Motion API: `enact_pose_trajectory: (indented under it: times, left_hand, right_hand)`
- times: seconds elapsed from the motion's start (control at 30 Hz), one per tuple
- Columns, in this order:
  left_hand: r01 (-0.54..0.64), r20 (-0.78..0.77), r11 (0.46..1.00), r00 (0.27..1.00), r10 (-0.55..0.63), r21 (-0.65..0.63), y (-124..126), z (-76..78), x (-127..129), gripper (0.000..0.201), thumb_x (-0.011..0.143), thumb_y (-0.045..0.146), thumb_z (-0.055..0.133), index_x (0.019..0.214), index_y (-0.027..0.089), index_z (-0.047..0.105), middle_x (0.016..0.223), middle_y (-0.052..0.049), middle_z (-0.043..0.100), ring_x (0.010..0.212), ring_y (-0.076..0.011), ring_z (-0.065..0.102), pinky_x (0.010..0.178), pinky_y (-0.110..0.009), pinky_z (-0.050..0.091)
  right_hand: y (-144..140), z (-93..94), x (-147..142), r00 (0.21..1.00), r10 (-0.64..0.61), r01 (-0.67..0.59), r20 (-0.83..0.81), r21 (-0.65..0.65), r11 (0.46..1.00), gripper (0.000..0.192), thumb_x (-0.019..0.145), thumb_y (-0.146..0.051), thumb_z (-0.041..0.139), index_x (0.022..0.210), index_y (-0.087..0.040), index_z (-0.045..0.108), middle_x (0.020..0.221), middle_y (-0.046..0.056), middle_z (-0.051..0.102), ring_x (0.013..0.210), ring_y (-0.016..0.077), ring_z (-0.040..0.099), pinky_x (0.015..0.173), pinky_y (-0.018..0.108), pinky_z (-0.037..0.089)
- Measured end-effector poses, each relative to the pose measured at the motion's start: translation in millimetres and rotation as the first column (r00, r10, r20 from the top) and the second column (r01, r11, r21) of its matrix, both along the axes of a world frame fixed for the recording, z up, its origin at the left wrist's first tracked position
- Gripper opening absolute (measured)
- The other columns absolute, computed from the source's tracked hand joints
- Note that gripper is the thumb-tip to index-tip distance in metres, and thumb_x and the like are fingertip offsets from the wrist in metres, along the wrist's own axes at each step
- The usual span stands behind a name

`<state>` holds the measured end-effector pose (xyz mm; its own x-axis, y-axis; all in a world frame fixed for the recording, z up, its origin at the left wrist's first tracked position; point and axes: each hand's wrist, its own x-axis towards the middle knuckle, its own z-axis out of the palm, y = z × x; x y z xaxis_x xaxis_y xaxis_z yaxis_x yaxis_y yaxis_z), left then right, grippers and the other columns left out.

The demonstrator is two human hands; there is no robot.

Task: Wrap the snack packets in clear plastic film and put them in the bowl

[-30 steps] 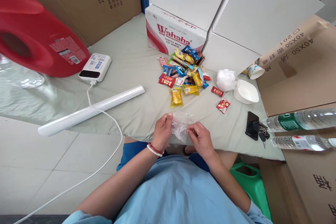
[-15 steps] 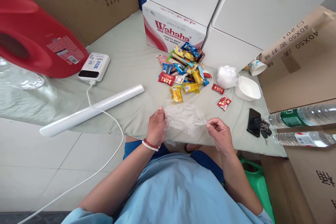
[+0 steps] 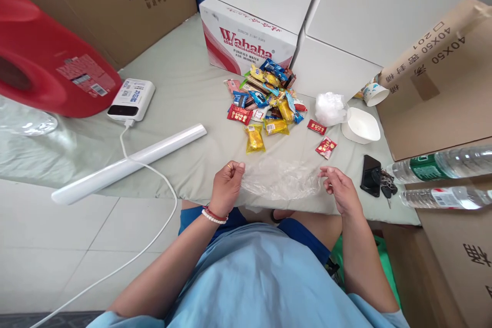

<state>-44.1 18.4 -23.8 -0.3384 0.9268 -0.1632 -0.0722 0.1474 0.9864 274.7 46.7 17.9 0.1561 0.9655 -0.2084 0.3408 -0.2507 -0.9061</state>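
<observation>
My left hand (image 3: 226, 187) pinches the left end of a clear plastic bag (image 3: 282, 179) between thumb and fingers. The thin, crinkled bag stretches sideways above the front of the cloth-covered surface. At its right end, my right hand (image 3: 341, 190) has its fingers loosely apart, with the fingertips at the bag's edge. Just beyond the bag lies a yellow-wrapped snack (image 3: 254, 138), in front of a pile of small wrapped snacks (image 3: 265, 97). Two red packets (image 3: 326, 147) lie to the right of the pile.
A crumpled bundle of clear plastic (image 3: 330, 108) touches a white bowl (image 3: 360, 126). A phone (image 3: 371, 176), keys (image 3: 388, 184) and bottles lie at right. A white tube (image 3: 130, 164), cabled device (image 3: 131, 100) and red jug (image 3: 57, 56) are at left. A Wahaha carton (image 3: 246, 41) stands behind.
My right hand has moved right and its pinch has loosened. The bag has spread out wider and flatter, while my left hand keeps its grip.
</observation>
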Motion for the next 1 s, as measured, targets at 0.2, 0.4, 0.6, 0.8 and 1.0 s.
enact_pose_trajectory:
  times: [0.2,0.4,0.6,0.8,1.0]
  left_hand:
    - [0.076,-0.196,0.996,0.978,-0.066,0.045,1.6,8.9,-2.6,0.038,0.093,0.054,0.058,0.072,0.022,0.058,0.060,0.005,0.042,0.058,-0.0130,0.035,0.059,-0.027,0.032]
    - [0.053,-0.305,0.992,0.952,-0.015,0.116,33.3,11.1,-12.7,0.036,0.094,0.050,0.055,0.071,0.022,0.058,0.060,0.004,0.044,0.061,-0.0138,0.040,0.060,-0.027,0.032]
    - [0.024,-0.310,0.978,0.950,0.042,0.206,75.7,22.7,10.4,0.027,0.085,0.035,0.067,0.106,0.020,0.062,0.096,-0.004,0.060,0.088,-0.0182,0.058,0.072,-0.027,0.047]
    - [0.151,-0.283,0.982,0.952,-0.113,0.117,34.6,32.5,39.3,0.025,0.089,0.046,0.066,0.090,0.021,0.062,0.087,-0.002,0.063,0.079,-0.0170,0.059,0.074,-0.029,0.046]
    - [0.407,0.030,0.909,0.913,-0.406,-0.085,16.9,22.8,73.6,0.033,0.083,0.046,0.070,0.101,0.019,0.066,0.095,-0.005,0.072,0.085,-0.0201,0.067,0.077,-0.032,0.050]
  right_hand:
    - [25.6,-14.6,-23.7,0.994,0.054,-0.051,0.097,-0.036,0.998,0.058,0.067,-0.055,0.084,0.109,-0.016,0.073,0.083,0.003,0.069,0.073,0.0176,0.061,0.068,0.031,0.048]
    - [10.6,2.4,-17.9,0.997,-0.026,0.040,-0.072,0.194,0.980,0.035,0.076,-0.050,0.081,0.087,-0.019,0.071,0.079,0.001,0.066,0.069,0.0144,0.055,0.068,0.030,0.045]
    - [-43.0,28.7,-30.3,0.957,-0.004,-0.160,0.288,0.542,0.825,0.011,0.093,-0.035,0.071,0.093,-0.024,0.073,0.088,0.005,0.065,0.082,0.0201,0.061,0.071,0.033,0.050]
    - [-58.0,3.3,-80.3,0.854,0.180,-0.433,0.488,0.475,0.766,0.020,0.102,-0.023,0.054,0.103,-0.025,0.074,0.094,0.007,0.067,0.084,0.0192,0.065,0.073,0.033,0.055]
    - [-50.4,-10.4,-107.7,0.712,0.315,-0.639,0.627,0.393,0.661,0.030,0.104,-0.022,0.045,0.093,-0.023,0.073,0.087,0.008,0.066,0.085,0.0213,0.063,0.073,0.034,0.054]
